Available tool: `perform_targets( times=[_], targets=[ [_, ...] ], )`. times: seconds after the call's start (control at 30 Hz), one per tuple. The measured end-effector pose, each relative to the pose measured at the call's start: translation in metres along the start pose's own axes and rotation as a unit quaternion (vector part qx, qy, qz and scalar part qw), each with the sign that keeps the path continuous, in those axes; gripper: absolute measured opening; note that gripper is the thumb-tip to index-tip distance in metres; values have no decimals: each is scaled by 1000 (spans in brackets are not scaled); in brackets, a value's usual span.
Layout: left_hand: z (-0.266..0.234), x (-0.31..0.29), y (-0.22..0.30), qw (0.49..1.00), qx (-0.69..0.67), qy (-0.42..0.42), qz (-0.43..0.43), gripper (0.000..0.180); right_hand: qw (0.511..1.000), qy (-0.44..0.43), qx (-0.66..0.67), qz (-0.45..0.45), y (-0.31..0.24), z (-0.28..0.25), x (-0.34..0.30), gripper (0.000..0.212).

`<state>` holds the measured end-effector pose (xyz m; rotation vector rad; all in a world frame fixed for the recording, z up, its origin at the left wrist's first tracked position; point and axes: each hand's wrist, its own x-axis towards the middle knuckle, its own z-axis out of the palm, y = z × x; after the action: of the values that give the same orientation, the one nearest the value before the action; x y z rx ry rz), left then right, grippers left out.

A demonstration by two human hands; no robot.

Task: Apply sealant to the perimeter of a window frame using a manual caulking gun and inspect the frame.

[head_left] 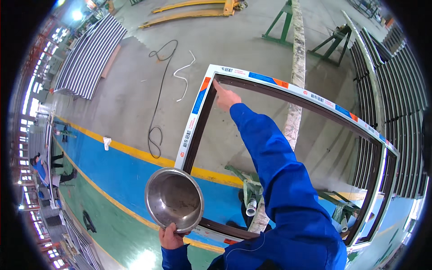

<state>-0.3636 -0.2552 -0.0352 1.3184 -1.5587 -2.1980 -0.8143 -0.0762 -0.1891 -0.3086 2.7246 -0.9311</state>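
Observation:
My left hand (171, 237) grips the near rim of a round steel bowl (173, 198), thumb over the edge. Apart from brownish stains, nothing distinct shows inside the bowl, which is held beside the left side of a window frame (191, 122). That frame is dark inside, with white, blue and orange protective film on its face. Across it stretches my right arm. The index finger of my right hand (227, 96) points out and touches the frame's far left inner corner; the other fingers are curled, and I see nothing held in them.
Green stands and a speckled rail (294, 54) support the frame. Dark profiles (391, 108) are stacked at right, striped profiles (92, 56) at far left. A black cable (157, 105) and white strip (181, 78) lie on the floor. Yellow pallet-jack forks (189, 11) stand beyond; a person (42, 168) is far left.

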Motion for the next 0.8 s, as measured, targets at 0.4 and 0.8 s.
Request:
perform_targets(
  times=[0.4,0.8],
  targets=[
    [-58,-34,-41,999,-36,-19,-6,24,959,-164,212,-91,22,2,-125,67],
    [-126,-94,-93,995,-79,4,54,19,830,-299,-152,-446,-152,-49,-367,27]
  ],
)
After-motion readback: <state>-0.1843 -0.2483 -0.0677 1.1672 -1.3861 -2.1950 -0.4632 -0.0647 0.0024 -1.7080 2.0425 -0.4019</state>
